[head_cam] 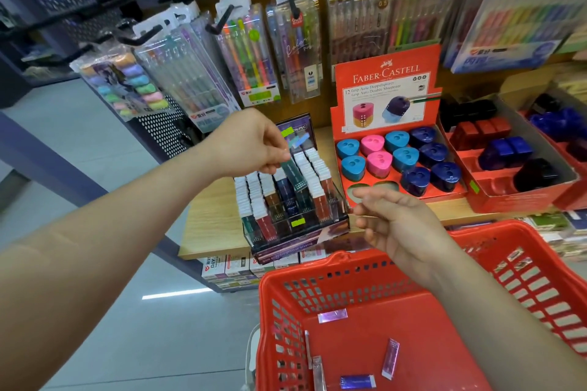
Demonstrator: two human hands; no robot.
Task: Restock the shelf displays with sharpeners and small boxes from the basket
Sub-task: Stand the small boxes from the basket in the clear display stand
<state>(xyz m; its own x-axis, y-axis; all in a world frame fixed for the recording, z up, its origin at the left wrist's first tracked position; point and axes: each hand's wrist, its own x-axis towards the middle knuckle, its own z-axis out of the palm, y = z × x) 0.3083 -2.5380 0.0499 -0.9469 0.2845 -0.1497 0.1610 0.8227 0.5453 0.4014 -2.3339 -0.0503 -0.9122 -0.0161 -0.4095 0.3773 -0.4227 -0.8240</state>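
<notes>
My left hand (251, 144) pinches a slim dark-green small box (293, 173) and holds it tilted over the clear display case (295, 200), its lower end among the rows of boxes. My right hand (397, 222) hovers open beside the case's right corner, above the red basket (317, 289). Several purple small boxes (390, 358) lie on the basket floor. The red Faber-Castell sharpener display (390, 149) stands to the right with blue, pink and navy sharpeners (405, 159); two front-left slots (359, 190) are empty.
Pen packs (251, 54) hang on hooks above the wooden shelf (216, 216). More red trays with dark sharpeners (508, 162) sit at the right. Boxed goods fill the lower shelf (232, 270). Grey floor lies to the left.
</notes>
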